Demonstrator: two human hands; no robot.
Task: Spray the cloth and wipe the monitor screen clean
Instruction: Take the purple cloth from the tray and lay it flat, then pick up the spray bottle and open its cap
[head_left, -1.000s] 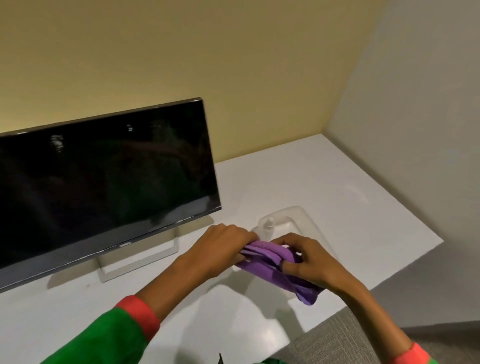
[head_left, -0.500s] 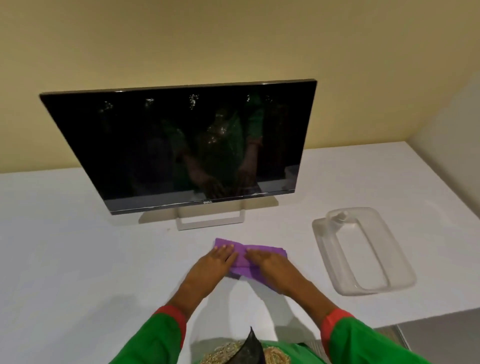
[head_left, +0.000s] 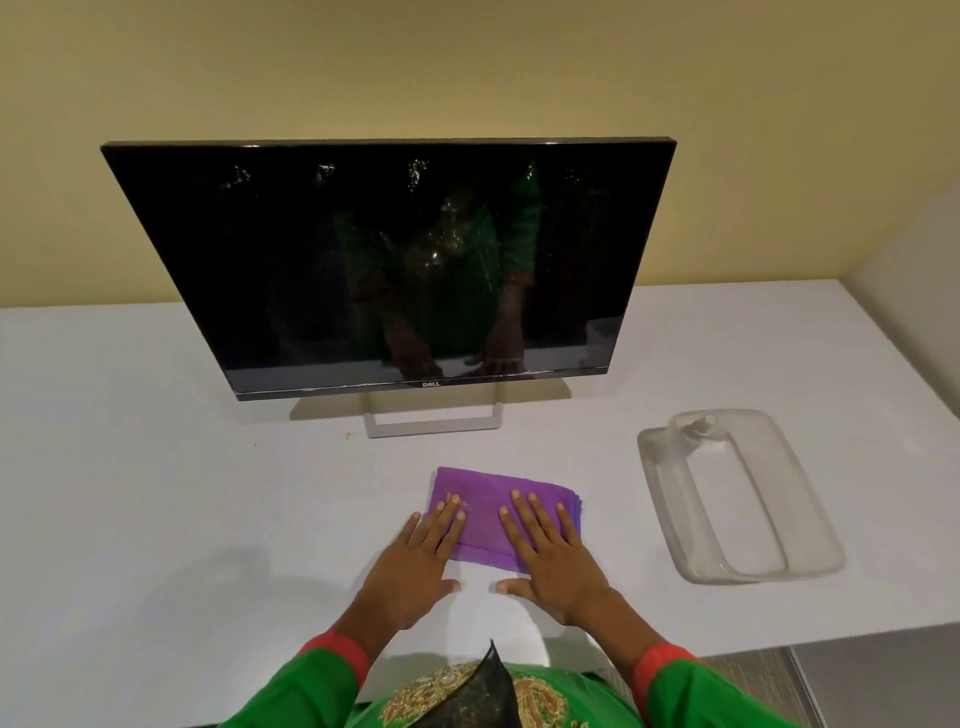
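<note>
Two flat hands press the folded purple cloth (head_left: 498, 512) onto the white desk (head_left: 156, 519): left hand (head_left: 418, 564) and right hand (head_left: 553, 558), fingers straight. The dark Dell monitor (head_left: 400, 260) stands at 12 o'clock; the clear spray bottle (head_left: 737, 491) lies at 3 o'clock.

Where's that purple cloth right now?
In the head view the purple cloth lies folded flat on the white table, just in front of the monitor, under the fingers of both the left hand and right hand.
</note>
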